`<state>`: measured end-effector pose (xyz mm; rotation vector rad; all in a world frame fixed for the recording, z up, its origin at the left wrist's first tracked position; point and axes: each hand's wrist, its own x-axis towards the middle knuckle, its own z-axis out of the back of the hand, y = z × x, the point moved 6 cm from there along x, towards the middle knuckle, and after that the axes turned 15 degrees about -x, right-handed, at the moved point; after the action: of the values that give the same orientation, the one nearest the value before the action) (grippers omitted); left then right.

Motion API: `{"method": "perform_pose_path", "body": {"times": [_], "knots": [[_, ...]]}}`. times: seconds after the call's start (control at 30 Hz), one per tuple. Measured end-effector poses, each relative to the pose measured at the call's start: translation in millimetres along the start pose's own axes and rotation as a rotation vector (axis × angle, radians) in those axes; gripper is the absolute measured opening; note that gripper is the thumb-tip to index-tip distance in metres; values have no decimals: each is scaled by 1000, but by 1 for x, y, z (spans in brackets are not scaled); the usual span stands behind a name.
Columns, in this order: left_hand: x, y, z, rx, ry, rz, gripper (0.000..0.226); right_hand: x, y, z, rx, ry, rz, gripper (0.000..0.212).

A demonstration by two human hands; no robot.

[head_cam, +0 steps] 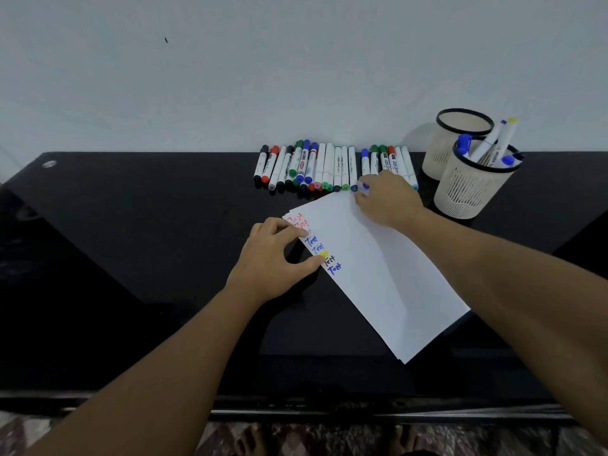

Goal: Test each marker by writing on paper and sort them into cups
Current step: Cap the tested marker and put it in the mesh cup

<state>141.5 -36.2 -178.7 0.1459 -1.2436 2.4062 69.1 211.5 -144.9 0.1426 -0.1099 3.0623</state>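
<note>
patterned floor (138,436) showing nearest, below the black worktop (131,258) edge. pinning the paper (378,274) at its left edge with the left hand (273,258), thumb and fingertips curled against the sheet beside the coloured "test" scrawls (320,246). lying slantwise on the worktop, that paper, thin and limp, likely to slide on the glossy top unless held down. reaching farther back with the right hand (385,202), fingers closing round a blue marker (362,187) at the near end of the row; hard to tell how firm the hold is. lying side by side against the wall, the row of markers (332,167), caps in red, green, blue, black. judging these light, stiff and smooth, apt to roll; best pinched mid-barrel, not by the cap. standing at far right, two pale mesh cups: near cup (473,189) already holding several markers, far cup (457,143) seemingly holding none.
</note>
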Motion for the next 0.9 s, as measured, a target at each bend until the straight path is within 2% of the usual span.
{"method": "perform_pose_path", "body": {"times": [0.2,0.3,0.47,0.67,0.8,0.9], "knots": [[0,0,0,2,1,7,54,-17,-17,-1,20,-119,-49,26],[0,-1,0,6,-1,11,55,-16,-18,-7,37,-48,-56,35],[1,-2,2,1,6,27,54,-11,-12,-5,52,-90,-27,35],[0,-2,2,-1,2,27,54,-5,-14,-5,22,-32,-33,38],[0,-2,2,10,4,33,54,-24,-18,2,54,-204,-27,18],[0,-4,1,11,5,27,54,-49,-18,6,116,-327,-19,12]]}}
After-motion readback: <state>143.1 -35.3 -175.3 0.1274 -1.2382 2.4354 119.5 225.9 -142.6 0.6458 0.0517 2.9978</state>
